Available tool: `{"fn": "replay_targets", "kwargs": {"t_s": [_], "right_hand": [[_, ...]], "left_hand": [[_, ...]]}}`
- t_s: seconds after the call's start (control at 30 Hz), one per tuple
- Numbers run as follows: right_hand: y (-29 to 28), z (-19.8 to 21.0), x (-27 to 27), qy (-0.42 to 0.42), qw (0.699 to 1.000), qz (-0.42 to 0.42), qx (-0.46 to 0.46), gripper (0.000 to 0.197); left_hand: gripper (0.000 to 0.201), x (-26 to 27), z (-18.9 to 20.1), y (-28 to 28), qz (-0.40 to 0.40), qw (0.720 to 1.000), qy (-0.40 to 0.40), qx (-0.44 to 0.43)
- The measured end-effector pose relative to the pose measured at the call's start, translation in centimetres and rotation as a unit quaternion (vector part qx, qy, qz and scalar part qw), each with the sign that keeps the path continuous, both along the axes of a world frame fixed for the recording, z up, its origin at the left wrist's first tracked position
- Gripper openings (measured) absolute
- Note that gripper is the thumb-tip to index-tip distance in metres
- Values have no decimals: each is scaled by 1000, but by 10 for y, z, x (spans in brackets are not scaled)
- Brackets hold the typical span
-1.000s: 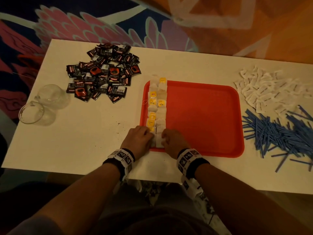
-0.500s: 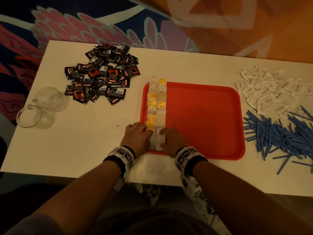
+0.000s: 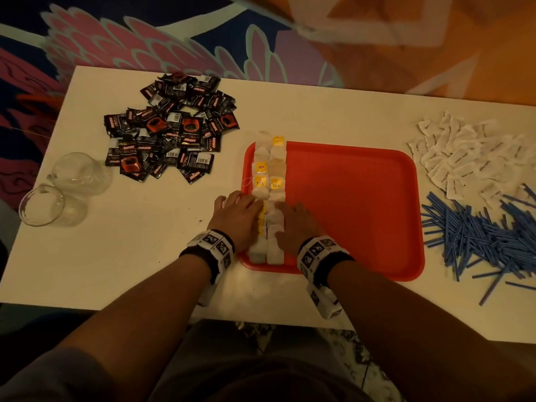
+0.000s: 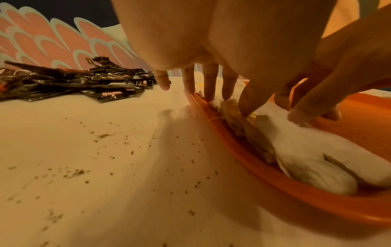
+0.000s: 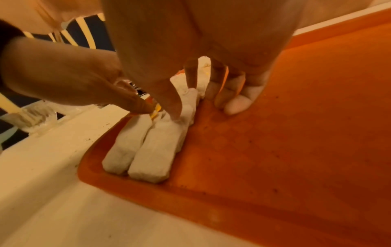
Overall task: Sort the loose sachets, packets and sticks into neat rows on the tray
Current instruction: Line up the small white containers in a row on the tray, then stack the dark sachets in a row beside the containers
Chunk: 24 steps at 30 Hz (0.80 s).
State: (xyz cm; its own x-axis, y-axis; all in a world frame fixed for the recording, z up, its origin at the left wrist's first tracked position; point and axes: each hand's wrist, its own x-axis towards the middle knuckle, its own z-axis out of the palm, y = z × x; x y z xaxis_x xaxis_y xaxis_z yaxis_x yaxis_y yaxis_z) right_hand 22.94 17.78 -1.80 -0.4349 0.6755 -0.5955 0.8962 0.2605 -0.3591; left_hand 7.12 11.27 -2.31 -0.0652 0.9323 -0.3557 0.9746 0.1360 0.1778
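**Between two flat hands, the tea bag rows get squared**

Under both wrists lies the white table (image 3: 145,256), then the red tray (image 3: 362,213). Between the left hand (image 3: 237,216) and the right hand (image 3: 295,221), fingers straight and pressing inward, gripping nothing, run two rows of tea bags (image 3: 269,169), long axis pointing away from the fingertips along the tray's left side. Uneven pressure could buckle the soft bags or ride them over the rim beside the left hand.

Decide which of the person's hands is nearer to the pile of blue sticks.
Right. The right hand rests on the tray beside the tea bags, on the blue sticks' side; the left hand lies farther away, beyond the tea bags.
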Motion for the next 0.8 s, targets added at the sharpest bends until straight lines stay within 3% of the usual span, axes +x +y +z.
{"fn": "replay_targets", "kwargs": {"t_s": [0.13,0.2,0.33,0.53,0.8], "right_hand": [[15,2,-6,57,994,-95,-10,61],[24,2,-11,59,990,-127,-30,62],[32,-4,-20,38,991,-123,-48,70],[50,-5,-25,37,985,-163,-49,71],[59,13,-39,75,989,-128,-9,60]], "left_hand": [[44,-4,3,6,54,995,-50,72],[45,-7,3,12,61,994,-57,64],[45,-11,-1,22,41,998,-45,24],[47,-23,4,31,105,989,-81,60],[62,-91,12,58,220,975,-21,-7]]}}
